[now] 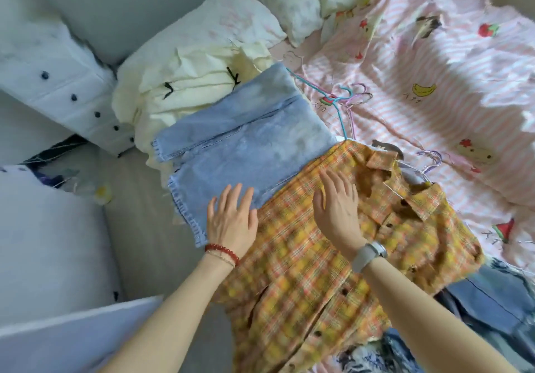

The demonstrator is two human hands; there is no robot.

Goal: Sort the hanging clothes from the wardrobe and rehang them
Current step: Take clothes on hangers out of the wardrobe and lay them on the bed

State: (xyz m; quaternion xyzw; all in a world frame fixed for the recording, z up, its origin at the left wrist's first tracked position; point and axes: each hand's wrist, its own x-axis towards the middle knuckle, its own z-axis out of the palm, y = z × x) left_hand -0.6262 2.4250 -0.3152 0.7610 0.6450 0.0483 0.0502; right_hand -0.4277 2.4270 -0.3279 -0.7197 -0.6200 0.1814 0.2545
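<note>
L hand (231,222) flat, plaid shirt (304,271) hem, bed edge.

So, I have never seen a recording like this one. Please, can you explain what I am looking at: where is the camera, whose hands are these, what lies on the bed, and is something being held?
There is no machine here. A person wears one camera on the head, so the single picture looks forward and down at their own two bare hands.

The left hand, with a red bead bracelet, lies flat where the light blue denim garment meets the yellow plaid shirt. The right hand, with a grey wristband, lies flat on the shirt. Both have straight fingers; neither has a grip on anything.

All this lies on a bed with a pink striped cover. A cream garment lies beyond the denim, and thin wire hangers lie near the shirt's collar.
</note>
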